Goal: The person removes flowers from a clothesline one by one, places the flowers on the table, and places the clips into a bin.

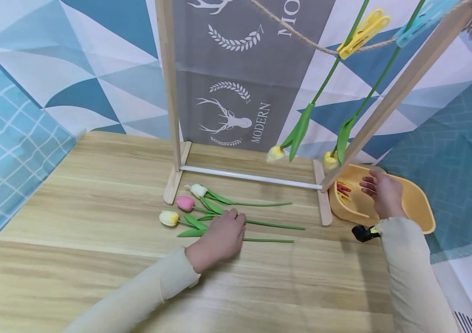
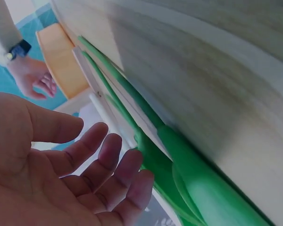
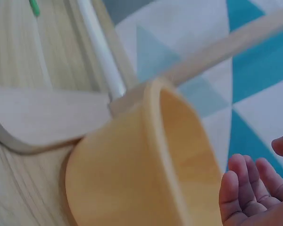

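Three artificial tulips lie on the table: a white one, a pink one and a yellow-white one. Over their stems is the left hand, fingers loosely bent; in the left wrist view this hand holds nothing, beside the green leaves. The right hand hovers above the yellow basket, where red and yellow clothespins lie. In the right wrist view, the right hand has relaxed fingers with nothing in them, by the basket's rim.
A wooden frame with a white crossbar stands behind the tulips. From its rope, a yellow clothespin and a blue clothespin hold two tulips, heads down. The frame's right foot is beside the basket.
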### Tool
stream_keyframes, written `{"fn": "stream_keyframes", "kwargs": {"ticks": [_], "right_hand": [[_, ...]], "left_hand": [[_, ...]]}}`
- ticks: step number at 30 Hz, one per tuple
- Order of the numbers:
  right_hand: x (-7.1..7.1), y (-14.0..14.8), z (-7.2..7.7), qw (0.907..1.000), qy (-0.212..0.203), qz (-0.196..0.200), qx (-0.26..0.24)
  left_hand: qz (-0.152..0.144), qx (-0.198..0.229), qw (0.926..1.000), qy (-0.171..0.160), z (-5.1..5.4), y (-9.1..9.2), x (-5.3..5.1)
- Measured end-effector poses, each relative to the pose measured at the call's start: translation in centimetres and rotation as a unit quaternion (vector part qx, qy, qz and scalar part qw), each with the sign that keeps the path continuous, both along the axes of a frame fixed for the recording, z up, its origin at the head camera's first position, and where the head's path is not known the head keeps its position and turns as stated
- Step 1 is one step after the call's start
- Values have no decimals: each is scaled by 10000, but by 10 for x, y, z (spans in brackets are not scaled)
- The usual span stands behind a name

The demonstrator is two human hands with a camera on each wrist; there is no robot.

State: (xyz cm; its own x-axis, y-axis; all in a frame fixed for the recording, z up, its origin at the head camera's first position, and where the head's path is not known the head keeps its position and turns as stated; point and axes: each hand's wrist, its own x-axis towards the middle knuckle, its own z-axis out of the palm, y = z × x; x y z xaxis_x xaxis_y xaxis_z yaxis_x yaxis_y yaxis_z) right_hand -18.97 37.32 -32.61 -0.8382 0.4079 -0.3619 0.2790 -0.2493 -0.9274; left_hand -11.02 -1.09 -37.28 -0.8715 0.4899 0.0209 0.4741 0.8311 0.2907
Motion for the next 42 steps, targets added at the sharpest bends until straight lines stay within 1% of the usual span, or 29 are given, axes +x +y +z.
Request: {"fn": "stream_keyframes", "kwargs": {"ticks": [3,7,9,12,13,17,21,23,27,29,31,34,38,40,42], "right_hand": [[11,-6,7,9990,409,189,-40],[25,-20,17,9939,946,553,112],[30,-27,23,9902,1170,696,310],[38,-39,33,9845,1423,808,639],[40,-43,37,9824,1508,822,739],[49,-58,53,9736,1833,969,957],[57,-70,64,9639,2157,1108,1100],[59,-75,70,9597,2308,1115,1147],[60,-81,82,9529,2587,1091,1147],[59,-84,89,9499,2702,1060,1160],[57,-88,96,9463,2821,1001,1221],[55,-93,107,9404,2979,971,1326],[54,-100,123,9306,3154,1059,1525],[53,-104,130,9265,3227,1080,1604],[51,-108,138,9232,3284,1093,1673]], "left_hand": [[25,251,9997,67,2,-6,-3],[82,587,9980,230,5,-15,-6],[122,745,9967,287,7,-20,-7],[202,1030,9939,346,12,-27,-9],[235,1121,9927,371,14,-29,-10],[332,1501,9877,298,24,-33,-14],[360,1830,9821,274,34,-32,-18],[352,2037,9777,360,39,-30,-21],[348,2525,9655,538,50,-26,-25],[329,2701,9602,623,57,-25,-27],[314,2811,9568,674,63,-24,-29],[260,3027,9504,664,73,-21,-33],[233,3415,9384,470,89,-17,-39],[188,3585,9323,439,97,-13,-42],[172,3691,9282,425,104,-9,-45]]}}
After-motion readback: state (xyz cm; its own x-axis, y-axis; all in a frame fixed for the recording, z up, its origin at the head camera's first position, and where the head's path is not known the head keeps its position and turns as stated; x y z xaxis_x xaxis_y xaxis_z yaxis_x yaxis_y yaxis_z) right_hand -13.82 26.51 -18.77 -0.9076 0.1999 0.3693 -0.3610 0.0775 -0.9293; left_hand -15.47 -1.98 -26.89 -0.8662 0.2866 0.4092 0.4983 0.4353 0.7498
